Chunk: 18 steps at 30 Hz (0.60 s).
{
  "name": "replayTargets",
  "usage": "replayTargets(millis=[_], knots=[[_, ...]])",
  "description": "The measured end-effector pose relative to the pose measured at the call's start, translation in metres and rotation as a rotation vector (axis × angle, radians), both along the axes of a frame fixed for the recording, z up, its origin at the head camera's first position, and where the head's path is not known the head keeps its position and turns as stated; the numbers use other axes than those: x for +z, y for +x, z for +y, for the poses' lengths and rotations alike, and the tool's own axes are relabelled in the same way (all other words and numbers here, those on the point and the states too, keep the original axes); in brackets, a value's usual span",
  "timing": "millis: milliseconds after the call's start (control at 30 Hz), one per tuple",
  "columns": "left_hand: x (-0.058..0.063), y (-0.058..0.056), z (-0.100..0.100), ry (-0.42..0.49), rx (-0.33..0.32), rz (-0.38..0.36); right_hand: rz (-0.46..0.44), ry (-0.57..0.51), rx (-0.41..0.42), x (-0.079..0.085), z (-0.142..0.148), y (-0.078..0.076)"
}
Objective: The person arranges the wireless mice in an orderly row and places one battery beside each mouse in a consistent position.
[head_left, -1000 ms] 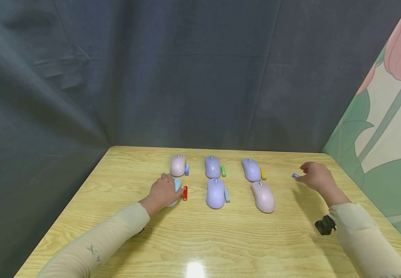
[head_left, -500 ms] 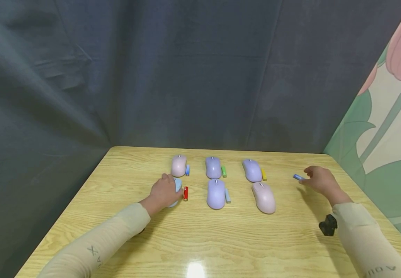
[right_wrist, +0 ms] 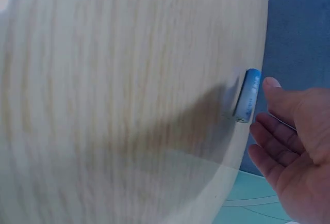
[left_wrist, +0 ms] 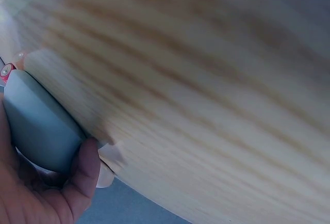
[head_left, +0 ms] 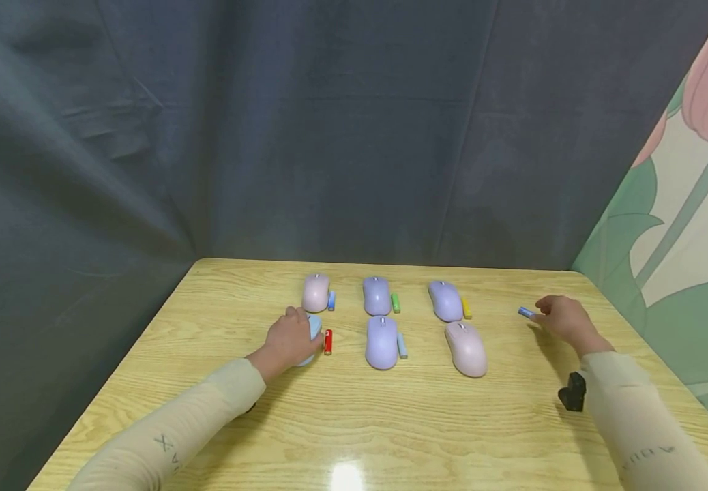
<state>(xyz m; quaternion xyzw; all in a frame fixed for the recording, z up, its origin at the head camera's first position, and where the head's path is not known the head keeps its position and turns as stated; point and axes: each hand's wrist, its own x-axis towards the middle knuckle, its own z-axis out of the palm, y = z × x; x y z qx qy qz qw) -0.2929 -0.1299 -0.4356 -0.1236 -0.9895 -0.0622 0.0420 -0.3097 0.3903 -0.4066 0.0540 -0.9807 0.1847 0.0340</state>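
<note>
My left hand [head_left: 288, 339] grips a light blue computer mouse [left_wrist: 44, 121], its thumb and fingers at the mouse's sides. A red battery [head_left: 328, 342] lies just right of that mouse. On the far right, my right hand [head_left: 565, 319] is beside a blue battery [right_wrist: 248, 96] lying on the table. In the right wrist view its thumb and loosely bent fingers stand apart, a small gap from the battery. Most of the blue mouse is hidden under my left hand in the head view.
Behind are a pink mouse [head_left: 315, 293] with a blue battery [head_left: 331, 301], and two purple mice [head_left: 376, 296] with green [head_left: 395, 303] and yellow batteries [head_left: 466, 308]. Nearer stand another purple mouse [head_left: 381, 343], a pale blue battery [head_left: 402, 346] and a pink mouse [head_left: 466, 349]. A dark curtain [head_left: 354, 136] hangs behind.
My right hand has drawn back slightly to the right from the blue battery, and more of the battery shows. My left hand has stayed on the light blue mouse.
</note>
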Motion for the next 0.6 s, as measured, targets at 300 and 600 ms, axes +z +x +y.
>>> replayTargets(millis=[300, 600], knots=[[0.000, 0.002, 0.000, 0.000, -0.012, 0.035, -0.004, 0.011, -0.004, -0.010, 0.003, -0.007], [-0.002, -0.001, -0.001, -0.013, -0.015, 0.038, -0.020, 0.021, -0.015, -0.017, 0.005, -0.012]])
